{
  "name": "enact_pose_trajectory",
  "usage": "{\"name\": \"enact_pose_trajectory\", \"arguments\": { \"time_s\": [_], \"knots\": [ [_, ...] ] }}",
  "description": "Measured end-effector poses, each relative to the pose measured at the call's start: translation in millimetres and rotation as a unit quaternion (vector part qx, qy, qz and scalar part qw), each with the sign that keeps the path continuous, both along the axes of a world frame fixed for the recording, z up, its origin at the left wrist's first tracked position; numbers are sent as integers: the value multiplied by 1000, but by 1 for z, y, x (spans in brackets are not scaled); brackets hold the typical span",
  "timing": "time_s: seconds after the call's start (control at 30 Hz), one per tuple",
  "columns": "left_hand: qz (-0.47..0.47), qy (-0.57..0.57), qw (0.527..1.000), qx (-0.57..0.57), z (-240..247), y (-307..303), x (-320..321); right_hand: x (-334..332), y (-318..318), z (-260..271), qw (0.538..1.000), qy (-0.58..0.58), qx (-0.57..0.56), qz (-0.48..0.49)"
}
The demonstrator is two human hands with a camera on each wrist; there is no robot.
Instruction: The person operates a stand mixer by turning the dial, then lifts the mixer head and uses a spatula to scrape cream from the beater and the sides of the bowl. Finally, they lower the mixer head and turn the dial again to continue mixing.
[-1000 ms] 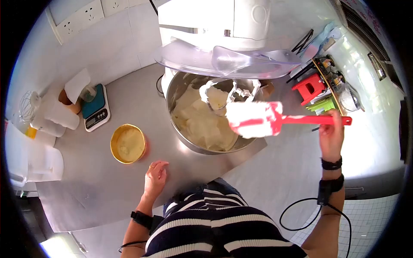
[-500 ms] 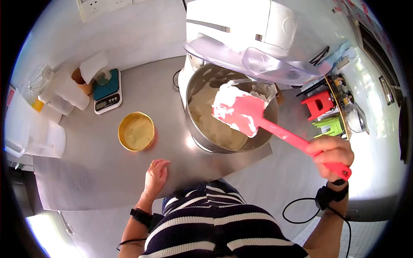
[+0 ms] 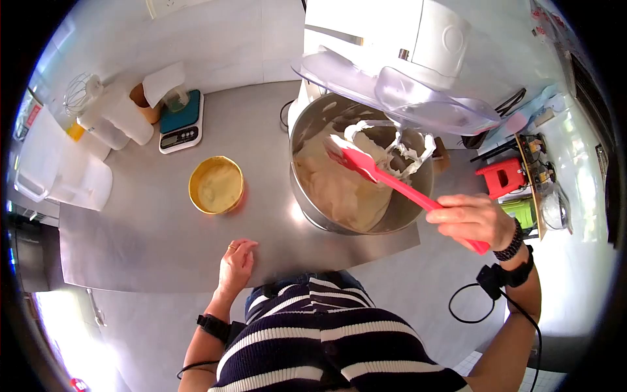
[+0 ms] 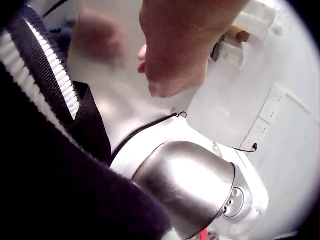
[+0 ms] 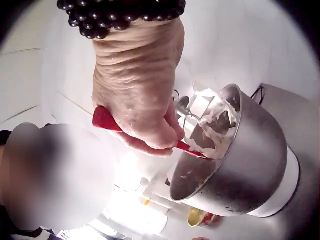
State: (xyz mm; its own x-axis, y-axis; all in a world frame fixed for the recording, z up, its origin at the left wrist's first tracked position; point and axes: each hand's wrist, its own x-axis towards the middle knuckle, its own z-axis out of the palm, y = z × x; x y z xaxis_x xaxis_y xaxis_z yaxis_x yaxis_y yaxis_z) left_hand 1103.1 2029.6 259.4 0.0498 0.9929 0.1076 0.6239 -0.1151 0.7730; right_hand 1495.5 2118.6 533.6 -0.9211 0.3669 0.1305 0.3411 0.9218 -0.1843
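The right hand point(image 3: 473, 222) grips the handle of a red spatula point(image 3: 408, 191), its cream-smeared blade inside the steel mixer bowl point(image 3: 320, 212). Pale cream point(image 3: 339, 189) fills much of the bowl, and the mixer's beater point(image 3: 392, 140), coated in cream, stands beside the blade. In the right wrist view the fingers of the right hand point(image 5: 137, 100) curl round the red handle point(image 5: 187, 147) over the bowl point(image 5: 250, 160). The left hand point(image 3: 236, 264) rests near the steel table's front edge, fingers loosely bent, holding nothing; in the left wrist view the left hand point(image 4: 175, 55) hides most of its own fingers.
A gold-rimmed tub point(image 3: 216, 185) of pale contents stands left of the bowl. Further left are a kitchen scale point(image 3: 181, 122), bottles point(image 3: 124, 117), a whisk point(image 3: 80, 95) and a clear jug point(image 3: 62, 163). The white mixer point(image 3: 385, 39) and its clear guard point(image 3: 418, 98) overhang the bowl.
The spatula, raised over the bowl before with its blade heaped in cream, has gone down into the bowl. The right hand has moved left, and the view has shifted. The left hand stays put.
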Motion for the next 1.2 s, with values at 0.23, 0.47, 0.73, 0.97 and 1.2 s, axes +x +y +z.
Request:
{"name": "enact_pose_trajectory", "arguments": {
  "time_s": [0.23,0.47,0.73,0.97,1.2],
  "knots": [
    [7,-1,999,-47,11,-2,11,24,-30,29,996,12,-58,-61],
    [-17,-5,998,-58,12,6,18,68,-61,35,943,224,-27,-245],
    [-11,-4,1000,-28,12,5,9,40,-34,-31,610,616,-325,-379],
    [10,-12,999,-39,5,-6,7,8,-26,4,909,350,-165,-153],
    [15,-9,999,-41,10,-9,11,-37,2,15,995,20,-2,95]
  ]
}}
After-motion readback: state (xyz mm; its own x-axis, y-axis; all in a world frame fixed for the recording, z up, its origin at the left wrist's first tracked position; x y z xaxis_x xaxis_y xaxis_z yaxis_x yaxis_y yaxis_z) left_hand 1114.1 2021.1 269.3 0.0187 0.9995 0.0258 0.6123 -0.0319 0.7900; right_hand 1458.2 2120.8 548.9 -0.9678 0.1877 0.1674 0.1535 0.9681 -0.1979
